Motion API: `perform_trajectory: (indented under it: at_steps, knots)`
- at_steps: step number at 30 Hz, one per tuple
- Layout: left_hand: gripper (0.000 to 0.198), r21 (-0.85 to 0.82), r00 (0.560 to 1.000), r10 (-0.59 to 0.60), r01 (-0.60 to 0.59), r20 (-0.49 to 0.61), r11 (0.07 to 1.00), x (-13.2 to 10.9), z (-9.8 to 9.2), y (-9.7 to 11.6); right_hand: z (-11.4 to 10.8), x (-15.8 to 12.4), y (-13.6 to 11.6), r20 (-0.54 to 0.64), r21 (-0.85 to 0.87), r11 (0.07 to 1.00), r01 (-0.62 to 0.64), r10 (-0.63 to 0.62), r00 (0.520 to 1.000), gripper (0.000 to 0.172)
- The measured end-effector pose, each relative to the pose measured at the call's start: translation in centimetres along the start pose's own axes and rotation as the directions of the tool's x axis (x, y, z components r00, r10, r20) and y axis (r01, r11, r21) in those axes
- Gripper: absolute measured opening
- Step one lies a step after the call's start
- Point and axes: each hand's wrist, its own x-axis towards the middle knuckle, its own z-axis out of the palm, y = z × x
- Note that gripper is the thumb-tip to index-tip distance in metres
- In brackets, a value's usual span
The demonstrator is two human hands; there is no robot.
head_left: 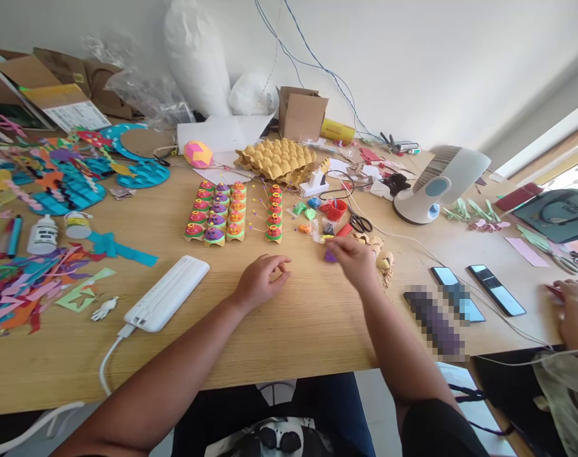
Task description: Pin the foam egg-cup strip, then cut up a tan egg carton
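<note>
Near the middle of the tabletop (298, 330), the right hand (354, 259) bunches its fingertips onto a small purple piece (329, 256) at its left side. The left hand (260, 279) rests farther left, loosely curled, thumb touching forefinger.

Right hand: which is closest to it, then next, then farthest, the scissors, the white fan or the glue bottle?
1. Scissors, just behind the right hand.
2. White fan, farther back and to the right.
3. Glue bottle, far off on the left side.
</note>
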Motion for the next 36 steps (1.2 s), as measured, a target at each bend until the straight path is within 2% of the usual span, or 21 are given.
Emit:
perform_trajectory:
  at_steps: [3,5,9,12,16,22,27,33,36]
  knots:
    - [0.026,0.045,1.0,-0.007,0.008,-0.029,0.999,0.2,0.0,-0.3,-3.5,4.8,0.1,-0.113,-0.194,0.981,-0.016,-0.006,0.994,0.038]
    - [0.025,0.069,1.0,0.002,-0.001,-0.013,0.998,0.2,0.0,-0.4,-4.9,8.7,0.6,-0.126,-0.322,0.944,-0.064,0.024,0.992,0.039]
    - [0.025,0.091,0.999,0.004,-0.008,0.04,0.996,0.2,-0.1,-0.5,-5.0,15.2,2.4,-0.045,-0.545,0.827,-0.137,0.134,0.99,0.028]
    - [0.025,0.088,0.998,-0.021,0.016,0.055,0.996,0.3,-0.3,-0.7,-4.3,18.0,3.3,0.038,-0.668,0.73,-0.145,0.228,0.973,0.036]
    - [0.025,0.073,0.998,-0.036,0.032,0.059,0.997,0.3,-0.3,-0.8,-4.4,19.6,3.5,0.121,-0.781,0.618,-0.095,0.298,0.947,0.039]
    - [0.029,0.058,0.995,-0.057,0.053,0.077,0.997,0.3,-0.2,-0.7,-5.2,20.9,1.6,0.168,-0.88,0.474,0.008,0.296,0.94,0.038]
    - [0.029,0.032,0.994,-0.078,0.076,0.077,0.997,0.2,-0.2,-0.6,-3.7,22.1,-0.1,0.184,-0.923,0.376,0.079,0.253,0.95,0.029]
    - [0.028,0.012,0.995,-0.066,0.065,0.07,0.998,0.2,-0.1,-0.5,-1.9,23.4,-0.3,0.261,-0.944,0.282,0.168,0.333,0.906,0.039]
    - [0.027,0.004,0.995,-0.058,0.058,0.075,0.998,0.3,0.0,-0.6,-1.6,23.9,-0.8,0.242,-0.958,0.232,0.169,0.336,0.91,0.039]
